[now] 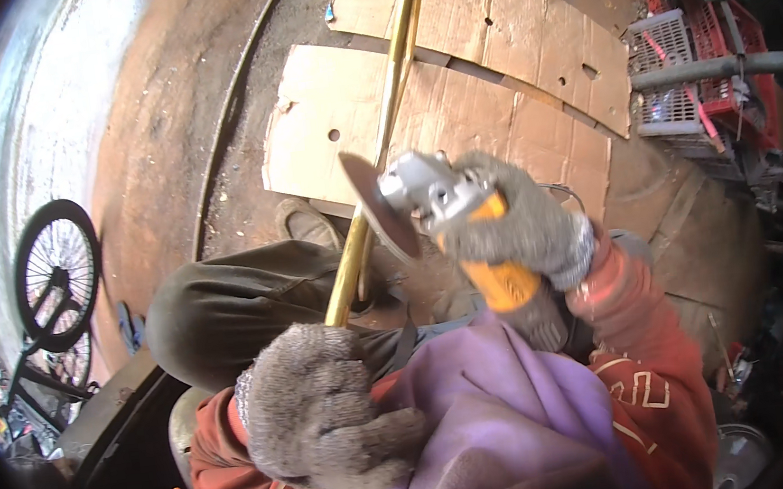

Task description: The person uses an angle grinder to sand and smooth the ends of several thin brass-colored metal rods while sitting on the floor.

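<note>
1. Gold-coloured metal makes up the tube (397, 58), which slants from the top edge down between the person's legs to the left hand (318, 410).
2. That hand wears a grey knit glove; its fingers are curled over, closed on the tube's near end, which disappears under the glove.
3. The right hand (523, 221), gloved alike, is wrapped firmly around the orange body of the grinder (502, 282), whose silver head points left.
4. The grinder's brown disc (378, 206) stands tilted and overlaps the tube's middle stretch in view; whether they touch, I cannot tell.
5. Purple cloth (485, 406) drapes over the person's front, between rust-red sleeves; dark trousers (227, 310) cover the bent left leg, just beside the tube.
6. Cardboard (319, 99) lies in flat pieces on the brown floor, beneath the tube's far part.
7. Well apart, a spoked wheel (58, 278) stands at the left, while a pale crate (659, 40) and a red crate (742, 40) sit side by side at the upper right.
</note>
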The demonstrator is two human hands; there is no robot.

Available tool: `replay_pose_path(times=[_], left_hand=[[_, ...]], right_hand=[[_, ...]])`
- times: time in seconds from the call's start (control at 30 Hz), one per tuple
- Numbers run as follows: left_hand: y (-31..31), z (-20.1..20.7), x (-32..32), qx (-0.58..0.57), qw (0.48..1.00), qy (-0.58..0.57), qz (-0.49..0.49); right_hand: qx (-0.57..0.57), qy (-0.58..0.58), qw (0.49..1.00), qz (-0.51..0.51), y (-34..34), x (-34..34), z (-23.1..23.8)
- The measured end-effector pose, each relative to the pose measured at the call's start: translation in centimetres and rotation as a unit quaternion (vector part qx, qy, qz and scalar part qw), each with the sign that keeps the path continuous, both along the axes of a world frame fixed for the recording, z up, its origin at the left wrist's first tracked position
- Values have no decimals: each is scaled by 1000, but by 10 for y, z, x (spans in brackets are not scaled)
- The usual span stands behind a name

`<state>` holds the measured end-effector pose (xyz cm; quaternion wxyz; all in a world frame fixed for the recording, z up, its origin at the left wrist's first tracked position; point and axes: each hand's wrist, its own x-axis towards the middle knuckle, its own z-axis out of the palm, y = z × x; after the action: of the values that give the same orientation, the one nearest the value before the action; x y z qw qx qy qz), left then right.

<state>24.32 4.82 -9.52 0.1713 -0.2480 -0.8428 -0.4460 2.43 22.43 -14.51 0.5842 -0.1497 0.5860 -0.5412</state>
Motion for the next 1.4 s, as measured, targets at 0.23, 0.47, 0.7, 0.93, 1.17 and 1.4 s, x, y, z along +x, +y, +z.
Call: replay_pose_path(times=[0.23,0.47,0.7,0.93,1.17,1.4], left_hand=[[-2,-1,23,77,975,-46,203],[0,-21,32,129,947,-40,291],[4,-21,35,131,936,-47,323],[9,-26,48,142,928,-57,341],[15,-30,59,145,923,-63,352],[17,-36,66,156,919,-63,356]], right_hand=[[24,-42,998,-35,7,11,-39],[-61,-30,998,-2,5,32,-25],[37,-26,999,-18,-9,4,-36],[44,81,995,39,-9,-2,-27],[89,154,975,137,-28,-33,-13],[27,281,936,211,-43,-50,-18]])
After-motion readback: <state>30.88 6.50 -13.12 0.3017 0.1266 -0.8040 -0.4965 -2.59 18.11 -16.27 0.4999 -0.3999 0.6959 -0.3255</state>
